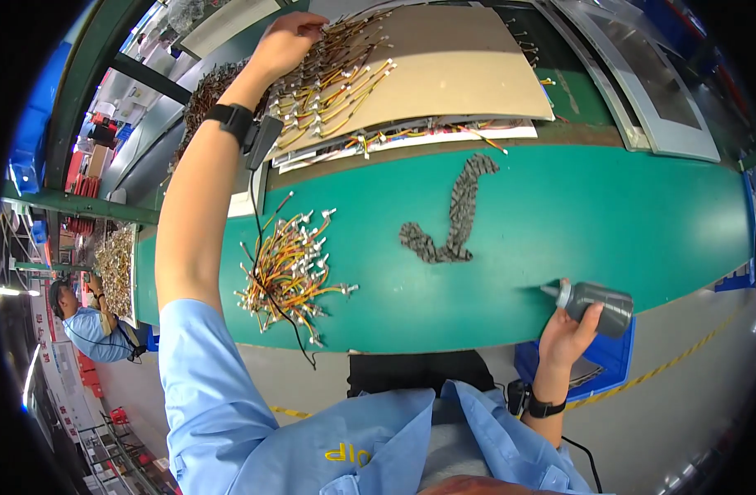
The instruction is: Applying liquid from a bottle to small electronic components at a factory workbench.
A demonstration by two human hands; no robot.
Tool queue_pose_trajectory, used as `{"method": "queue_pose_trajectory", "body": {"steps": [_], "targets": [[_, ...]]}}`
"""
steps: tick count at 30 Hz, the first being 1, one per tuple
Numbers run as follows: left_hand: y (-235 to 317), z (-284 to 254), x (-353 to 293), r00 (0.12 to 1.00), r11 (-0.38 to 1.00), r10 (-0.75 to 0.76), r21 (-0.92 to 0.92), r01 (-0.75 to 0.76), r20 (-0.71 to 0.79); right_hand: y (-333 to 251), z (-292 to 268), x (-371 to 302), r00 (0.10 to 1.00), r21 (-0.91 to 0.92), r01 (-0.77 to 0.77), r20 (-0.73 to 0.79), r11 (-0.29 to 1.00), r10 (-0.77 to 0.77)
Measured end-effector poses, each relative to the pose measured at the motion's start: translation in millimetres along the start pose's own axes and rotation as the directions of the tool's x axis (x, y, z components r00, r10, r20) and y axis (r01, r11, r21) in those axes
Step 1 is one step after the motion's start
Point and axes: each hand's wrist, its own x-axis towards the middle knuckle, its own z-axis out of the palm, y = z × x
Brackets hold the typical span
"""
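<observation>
While the right hand holds a seemingly squeezable bottle, aptly near its neck, the left hand meets far wires, grip unclear.

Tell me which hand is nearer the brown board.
Left. The left hand is by the far left corner of the brown board; the right hand is well away beyond its near edge, holding a bottle.

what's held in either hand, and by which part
The right hand holds a dark bottle near its neck; whether the left hand grips the wires cannot be told.
</observation>
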Motion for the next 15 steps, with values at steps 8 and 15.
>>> {"method": "queue_pose_trajectory", "body": {"steps": [8, 15], "targets": [[-73, 52, 59, 0.992, 0.992, 0.122, 0.017, -0.122, -0.043, 8, -20, 6, 0.989, -0.059, 0.076, 0.135, 0.995, -0.068], [-102, 73, 70, 0.996, 0.988, 0.083, 0.137, -0.078, -0.036, 5, -9, 7, 0.988, -0.11, 0.097, 0.13, 0.989, -0.083]]}}
